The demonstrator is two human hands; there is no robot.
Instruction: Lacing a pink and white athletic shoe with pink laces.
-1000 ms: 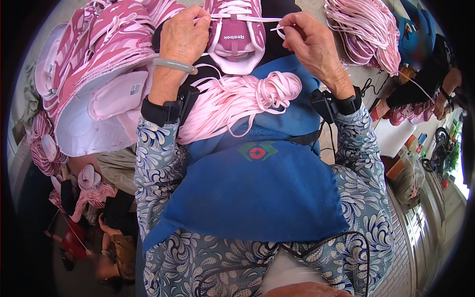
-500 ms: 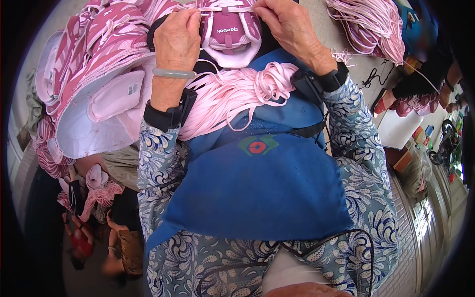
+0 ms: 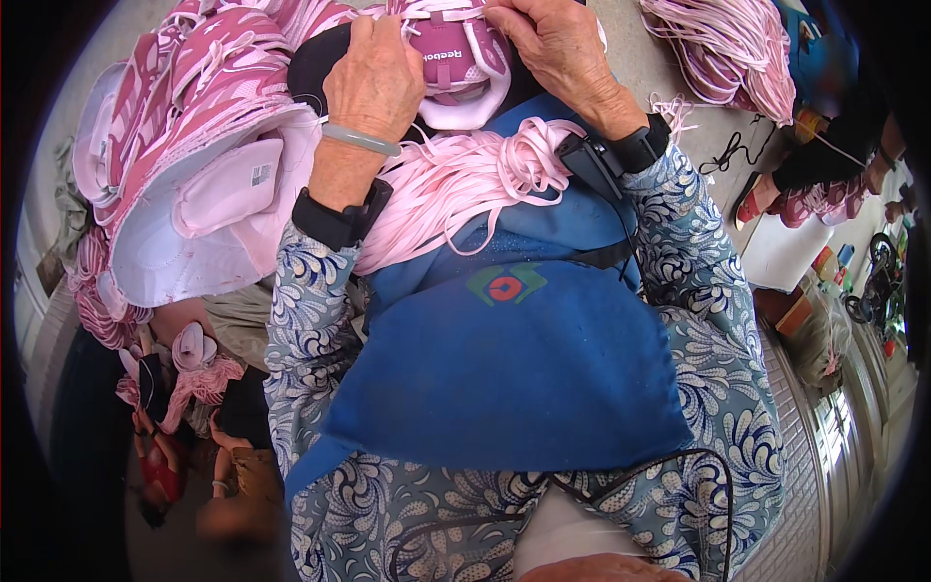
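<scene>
A maroon and pink shoe upper [image 3: 456, 60] lies at the top middle of the view, its tongue toward me. Light pink shoelace [image 3: 441, 16] runs across its front. My left hand [image 3: 373, 87] is closed at the upper's left side, with lace at its fingertips; the view's top edge partly cuts these off. On the other side my right hand [image 3: 562, 58] pinches the lace between thumb and finger. A bundle of loose pink laces [image 3: 456, 184] rests on my blue apron [image 3: 504, 378], just below the upper.
Several stacked pink shoe uppers [image 3: 208, 194] crowd the left side. Another bundle of laces [image 3: 722, 48] lies at the upper right, near a black cord [image 3: 732, 150]. Other people [image 3: 160, 466] sit at the lower left, and a co-worker's arm shows at far right.
My left hand has moved right and slightly down, now covering the upper's left edge. My right hand has shifted a little left, still pinching lace.
</scene>
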